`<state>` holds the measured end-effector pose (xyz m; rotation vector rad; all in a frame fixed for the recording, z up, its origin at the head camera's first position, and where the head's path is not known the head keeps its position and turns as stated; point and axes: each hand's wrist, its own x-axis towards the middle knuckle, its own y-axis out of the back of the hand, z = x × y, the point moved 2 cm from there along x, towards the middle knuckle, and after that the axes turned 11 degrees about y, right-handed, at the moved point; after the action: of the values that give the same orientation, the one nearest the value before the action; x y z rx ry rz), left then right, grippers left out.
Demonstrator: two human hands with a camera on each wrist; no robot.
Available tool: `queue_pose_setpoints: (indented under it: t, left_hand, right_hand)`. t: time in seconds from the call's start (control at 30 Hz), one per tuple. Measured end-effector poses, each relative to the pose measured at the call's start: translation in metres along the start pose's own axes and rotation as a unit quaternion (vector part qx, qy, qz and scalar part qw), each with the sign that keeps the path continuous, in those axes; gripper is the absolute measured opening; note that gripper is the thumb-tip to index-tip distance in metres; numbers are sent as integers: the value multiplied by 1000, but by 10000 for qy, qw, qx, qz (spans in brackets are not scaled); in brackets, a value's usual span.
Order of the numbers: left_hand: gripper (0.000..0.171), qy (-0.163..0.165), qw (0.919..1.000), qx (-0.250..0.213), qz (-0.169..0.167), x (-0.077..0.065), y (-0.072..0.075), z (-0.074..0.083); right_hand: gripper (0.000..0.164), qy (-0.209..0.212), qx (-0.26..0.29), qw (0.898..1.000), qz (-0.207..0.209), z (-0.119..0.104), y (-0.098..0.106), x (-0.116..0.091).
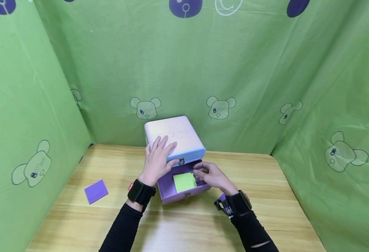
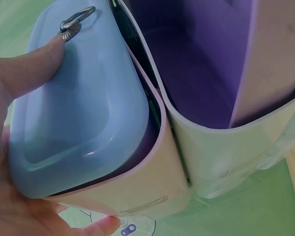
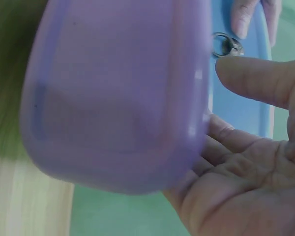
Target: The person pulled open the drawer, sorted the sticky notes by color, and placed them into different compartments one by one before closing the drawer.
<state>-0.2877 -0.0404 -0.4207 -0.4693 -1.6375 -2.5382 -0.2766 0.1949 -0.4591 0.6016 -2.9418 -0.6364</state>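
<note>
Seemingly the left hand (image 1: 155,161), fingers spread, steadies the box (image 1: 182,134) while the right hand (image 1: 214,175), pinching or not I can't tell, reaches beside the green paper (image 1: 185,182) in the drawer (image 1: 175,198).

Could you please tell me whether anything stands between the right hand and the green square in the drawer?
Nothing visible does: the purple drawer stands open, and the right hand is close to the green square.

Glossy plastic drawer (image 3: 118,108), metal ring pull (image 2: 72,31)
</note>
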Motion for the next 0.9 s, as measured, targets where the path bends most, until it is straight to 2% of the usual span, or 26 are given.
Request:
queue_pose_setpoints:
  t: [0.23, 0.4, 0.53, 0.67, 0.9]
  left_hand:
    - [65, -10, 10000, 7, 51, 0, 0, -1]
    - [65, -2, 10000, 17, 20, 0, 1, 0]
    - [65, 4, 10000, -8, 27, -1, 0, -1]
    - [63, -9, 10000, -14, 42, -2, 1, -1]
    - [59, -45, 10000, -64, -11, -3, 1, -1]
  right_hand:
    - [30, 479, -491, 9971, 321, -15, 5, -15]
    - [21, 687, -716, 9942, 407, -27, -1, -30]
    - [18, 882, -721, 9934, 130, -32, -11, -41]
    - [17, 1088, -865, 9898, -322, -33, -20, -50]
    - [21, 1236, -1117, 9795, -1134, -22, -33, -58]
